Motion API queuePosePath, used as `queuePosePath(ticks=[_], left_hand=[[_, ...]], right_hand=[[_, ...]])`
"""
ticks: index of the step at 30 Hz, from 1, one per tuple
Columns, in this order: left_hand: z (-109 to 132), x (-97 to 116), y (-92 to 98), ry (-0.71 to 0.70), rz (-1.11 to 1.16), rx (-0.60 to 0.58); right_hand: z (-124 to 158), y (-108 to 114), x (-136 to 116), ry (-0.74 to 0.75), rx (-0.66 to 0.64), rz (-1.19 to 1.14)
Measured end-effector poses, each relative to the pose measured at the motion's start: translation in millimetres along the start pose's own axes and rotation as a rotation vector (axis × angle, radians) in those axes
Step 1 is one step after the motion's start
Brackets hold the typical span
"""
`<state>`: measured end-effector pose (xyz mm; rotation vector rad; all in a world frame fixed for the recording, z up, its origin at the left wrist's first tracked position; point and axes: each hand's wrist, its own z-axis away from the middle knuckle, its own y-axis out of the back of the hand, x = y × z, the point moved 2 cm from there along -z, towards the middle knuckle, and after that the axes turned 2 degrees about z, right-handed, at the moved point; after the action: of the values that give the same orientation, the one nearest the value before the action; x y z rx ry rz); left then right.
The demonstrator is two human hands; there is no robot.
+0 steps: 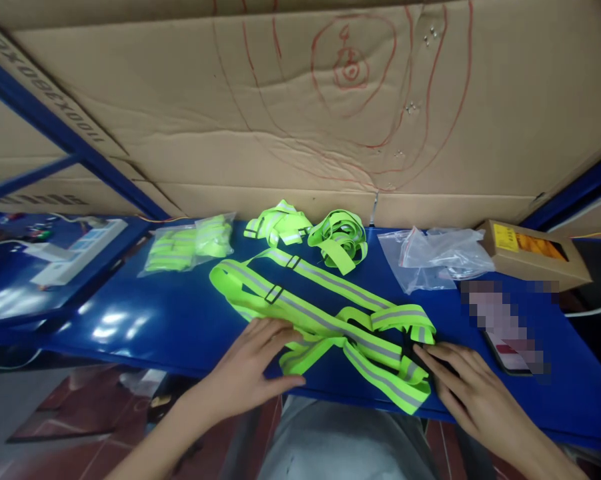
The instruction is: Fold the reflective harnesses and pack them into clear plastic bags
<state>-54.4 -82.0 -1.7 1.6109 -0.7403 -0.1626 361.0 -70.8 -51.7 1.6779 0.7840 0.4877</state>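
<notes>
A neon-yellow reflective strap harness point(330, 320) with a grey stripe and black slider buckles lies loosely looped on the blue table in front of me. My left hand point(260, 360) rests at its near left edge, fingertips touching the webbing and thumb held apart. At the right end of the harness, the fingers of my right hand point(467, 383) are stretched toward a dark buckle point(409, 345), partly covered by the webbing. Neither hand is closed round the strap. Behind it are a loose bundle of the same strap point(280, 223) and a coiled one point(339, 239).
Bagged yellow straps point(190, 245) lie at the back left, near a white power strip point(80, 253). Clear plastic bags point(433, 257), a small cardboard box point(533, 253) and a phone point(505, 333) are on the right. A cardboard wall point(180, 100) with red rings rises behind the blue table point(175, 327).
</notes>
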Motion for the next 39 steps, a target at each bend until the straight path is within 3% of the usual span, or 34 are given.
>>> queuePosePath(ticks=[3,8,12,15,21,26,30,36,39], left_hand=[[11,1,-1.1,-0.081,-0.023,-0.09],[19,-6,-3.8,-0.14,-0.428,0.163],[23,-16,-9.2,-0.042,-0.618,0.252],[27,-32,-10.8,0.082,-0.539,0.224],[39,-49,-2.1,0.171,-0.167,0.018],[38,-21,19.3,0.177,-0.024,0.011],[15,13,27.2,0.087,0.068,-0.024],[-13,34,3.6,-0.056,-0.092,-0.109],[-6,40,-5.7,-0.146,-0.146,-0.016]], right_hand=[[1,-2,1,-0.018,0.012,-0.023],[0,-1,0,-0.007,0.024,-0.025],[0,1,-1,-0.001,0.024,-0.018],[-1,1,-3,0.014,0.013,-0.013],[-3,3,-3,0.014,0.015,-0.017],[-15,25,-10,0.075,0.09,-0.104],[-54,47,-16,0.096,0.114,-0.169],[-138,38,-21,0.116,-0.145,-0.136],[-160,26,-24,0.122,-0.304,-0.072]])
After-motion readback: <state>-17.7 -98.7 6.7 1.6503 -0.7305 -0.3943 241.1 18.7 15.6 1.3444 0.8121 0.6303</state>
